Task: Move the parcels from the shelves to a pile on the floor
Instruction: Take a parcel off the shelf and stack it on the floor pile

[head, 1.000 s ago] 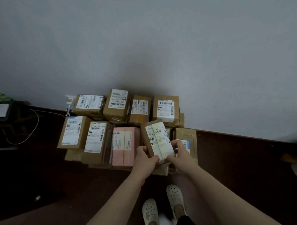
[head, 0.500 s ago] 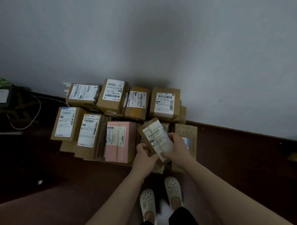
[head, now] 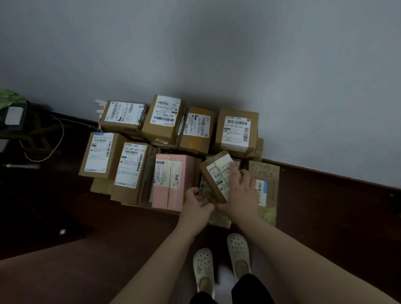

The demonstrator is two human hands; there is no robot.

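Observation:
A pile of parcels (head: 131, 164) lies on the dark floor against the grey wall. Most are brown boxes with white labels, and one is pink (head: 173, 183). At the pile's front right a small brown parcel (head: 215, 174) with a white label sits tilted on top of flatter packets. My right hand (head: 240, 193) lies over its label, fingers spread on top and thumb at its near corner. My left hand (head: 196, 203) is just left of that parcel with fingers curled. Whether it touches the parcel is unclear.
A flat patterned packet (head: 267, 174) lies right of the small parcel. A dark stand (head: 14, 127) with a white device and a trailing cable is at the far left. My feet in pale clogs (head: 238, 249) stand close before the pile. No shelves are in view.
The small brown parcel has gone down and a little right onto the pile's front. My right hand slid on top of it, and my left hand dropped away from its left side.

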